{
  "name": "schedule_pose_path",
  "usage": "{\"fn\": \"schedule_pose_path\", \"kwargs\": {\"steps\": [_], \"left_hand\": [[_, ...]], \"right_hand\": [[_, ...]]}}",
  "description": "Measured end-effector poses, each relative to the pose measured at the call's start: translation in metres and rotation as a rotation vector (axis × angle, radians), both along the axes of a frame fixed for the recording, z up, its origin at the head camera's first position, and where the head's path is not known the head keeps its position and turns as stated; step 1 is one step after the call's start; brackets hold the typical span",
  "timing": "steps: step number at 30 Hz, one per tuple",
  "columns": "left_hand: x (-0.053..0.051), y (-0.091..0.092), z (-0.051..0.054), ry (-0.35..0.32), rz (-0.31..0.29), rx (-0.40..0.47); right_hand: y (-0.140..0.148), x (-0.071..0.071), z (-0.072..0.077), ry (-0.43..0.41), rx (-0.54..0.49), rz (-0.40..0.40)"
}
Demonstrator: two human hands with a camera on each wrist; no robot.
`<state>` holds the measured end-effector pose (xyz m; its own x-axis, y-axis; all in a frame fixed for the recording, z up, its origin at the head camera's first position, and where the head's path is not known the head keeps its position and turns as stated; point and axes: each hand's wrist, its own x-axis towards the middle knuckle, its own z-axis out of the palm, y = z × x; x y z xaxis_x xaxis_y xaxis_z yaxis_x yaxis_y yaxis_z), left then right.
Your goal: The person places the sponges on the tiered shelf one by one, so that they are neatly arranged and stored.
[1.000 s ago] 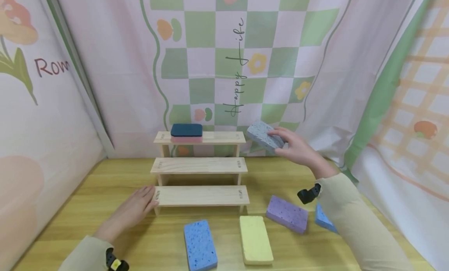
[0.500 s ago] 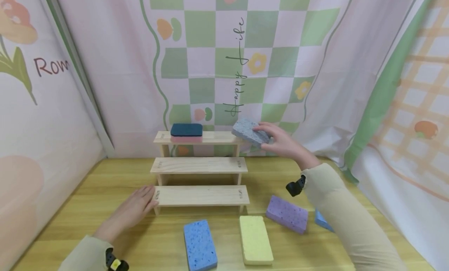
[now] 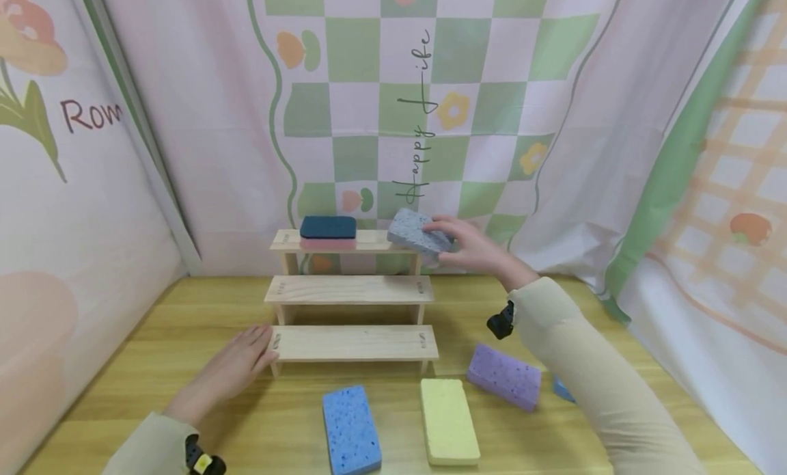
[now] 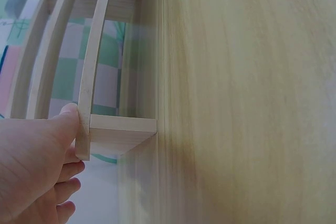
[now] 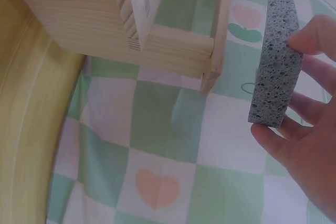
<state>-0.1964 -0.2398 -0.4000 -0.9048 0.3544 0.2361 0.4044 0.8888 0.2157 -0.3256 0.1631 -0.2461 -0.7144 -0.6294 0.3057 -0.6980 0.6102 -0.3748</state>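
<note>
Head view: the right hand (image 3: 476, 248) grasps the grey-blue sponge (image 3: 408, 230) by its right end, right of centre in the frame. The sponge is tilted and overlaps the right end of the top shelf (image 3: 371, 241). In the right wrist view, backdrop (image 5: 226, 177) shows between sponge and shelf board, so the two appear apart. The left hand (image 3: 236, 359), left of centre, grips the left end of the lowest shelf (image 3: 356, 343) of the wooden stand (image 3: 350, 290), with the thumb at its front edge.

Hazards, by cause:

1. Release at the present position. The sponge's right part appears to project past the shelf end; it could tip off and drop to the bench (image 3: 147, 365).
2. Release while tilted. One edge could land first, leaving the sponge askew or letting it slide.
3. Excess travel toward the left of the frame. The sponge could strike the dark-blue and pink sponge (image 3: 328, 232) and push it along the shelf.
4. Downward force on the shelf end. The stand could shift or rock if the left hand's grip is loose; its firmness cannot be told.
5. Low forearm. The right sleeve (image 3: 578, 338) could brush the purple sponge (image 3: 504, 377) or the partly hidden blue sponge (image 3: 563, 390), lower right.
</note>
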Motion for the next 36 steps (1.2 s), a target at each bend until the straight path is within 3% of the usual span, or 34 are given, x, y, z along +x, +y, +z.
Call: {"fn": "schedule_pose_path", "kwargs": {"steps": [36], "left_hand": [[0.003, 0.001, 0.004, -0.004, 0.006, -0.013]], "right_hand": [[-0.042, -0.021, -0.008, -0.104, 0.124, -0.003]]}}
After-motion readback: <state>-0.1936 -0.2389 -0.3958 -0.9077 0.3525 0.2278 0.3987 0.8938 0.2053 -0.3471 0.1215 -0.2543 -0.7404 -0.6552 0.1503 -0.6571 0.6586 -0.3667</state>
